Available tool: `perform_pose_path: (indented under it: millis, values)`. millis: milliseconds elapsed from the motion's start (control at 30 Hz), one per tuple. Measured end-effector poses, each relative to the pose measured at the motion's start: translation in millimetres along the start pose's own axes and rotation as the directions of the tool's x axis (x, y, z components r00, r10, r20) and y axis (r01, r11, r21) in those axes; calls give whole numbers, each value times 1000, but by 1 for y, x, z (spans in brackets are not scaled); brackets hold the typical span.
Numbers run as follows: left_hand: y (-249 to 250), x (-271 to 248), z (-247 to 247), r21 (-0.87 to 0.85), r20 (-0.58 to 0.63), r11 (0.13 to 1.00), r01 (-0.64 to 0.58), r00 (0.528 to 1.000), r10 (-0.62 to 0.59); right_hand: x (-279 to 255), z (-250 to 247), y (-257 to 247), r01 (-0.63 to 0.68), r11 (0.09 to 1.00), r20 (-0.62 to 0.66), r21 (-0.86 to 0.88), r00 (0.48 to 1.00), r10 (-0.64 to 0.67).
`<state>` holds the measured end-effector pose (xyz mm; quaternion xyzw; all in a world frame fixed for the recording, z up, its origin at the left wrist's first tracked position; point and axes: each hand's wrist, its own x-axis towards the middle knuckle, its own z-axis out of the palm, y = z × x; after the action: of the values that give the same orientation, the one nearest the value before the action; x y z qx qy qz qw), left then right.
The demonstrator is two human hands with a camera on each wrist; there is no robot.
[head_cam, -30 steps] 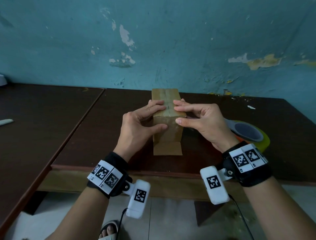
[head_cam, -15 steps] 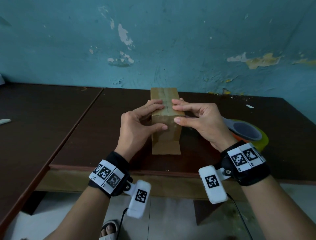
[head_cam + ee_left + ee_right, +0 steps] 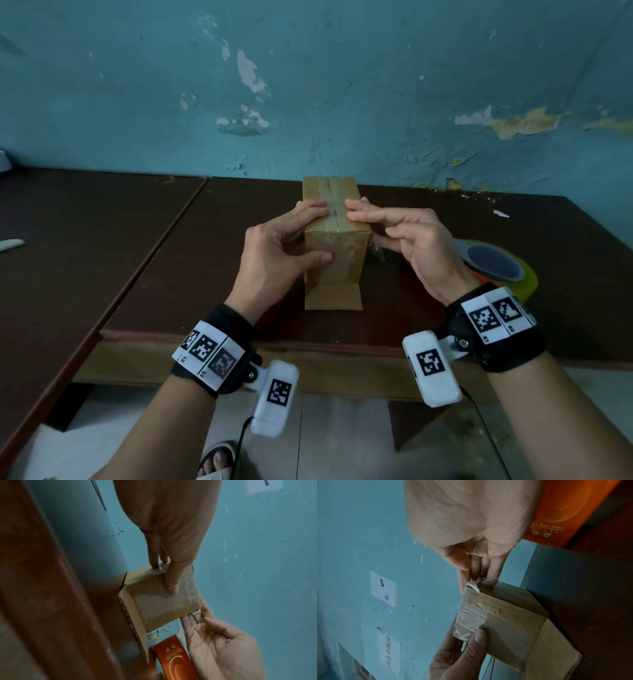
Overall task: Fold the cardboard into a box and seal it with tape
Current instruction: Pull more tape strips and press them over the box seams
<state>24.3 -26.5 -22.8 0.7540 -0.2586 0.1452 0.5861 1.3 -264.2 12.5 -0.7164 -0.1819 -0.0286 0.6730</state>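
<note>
A small brown cardboard box (image 3: 334,260) stands on the dark table, its top seam covered with clear tape and one flap (image 3: 334,296) lying flat toward me. My left hand (image 3: 308,236) grips the near left corner, fingers on top and thumb on the front face (image 3: 159,605). Straight fingers of my right hand (image 3: 363,222) rest on the top at the right edge. A loose clear tape end (image 3: 375,245) sticks out at the right corner, against those fingers (image 3: 479,580). Wrinkled tape (image 3: 471,616) runs across the upper front face.
An orange tape dispenser (image 3: 496,263) with a yellowish roll lies just right of the box, under my right wrist. A second dark table (image 3: 68,240) adjoins on the left, with a white object (image 3: 10,244) on it. The table's front edge (image 3: 308,339) is near my wrists.
My right thumb has left the box's front face and the hand has shifted to the right edge, where a loose tape end now shows. The left hand and box have not moved.
</note>
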Motion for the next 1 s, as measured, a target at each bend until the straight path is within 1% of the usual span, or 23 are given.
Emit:
perform_pose_path:
  millis: [167,333,467,667,767,1000]
  values:
    - [2,1,-2,-22,34,1000,19,999,-18,2,-1,-1,-26,1000,-5,18,1000,26]
    - [0,1,-4,-41,60,999,34,998,-31,3,-3,0,38,994,37,-103,999,-34]
    - [0,1,-6,-49,71,998,34,997,-31,4,-6,3,56,992,62,-112,997,-49]
    - [-1,1,-5,-57,73,997,45,997,-41,5,-7,6,52,990,51,-134,998,-45]
    - [-1,1,-6,-32,70,999,32,997,-29,5,-7,5,45,989,52,-141,998,-38]
    - [-2,1,-4,-36,72,999,19,997,-17,4,-5,4,54,982,37,-181,998,-48]
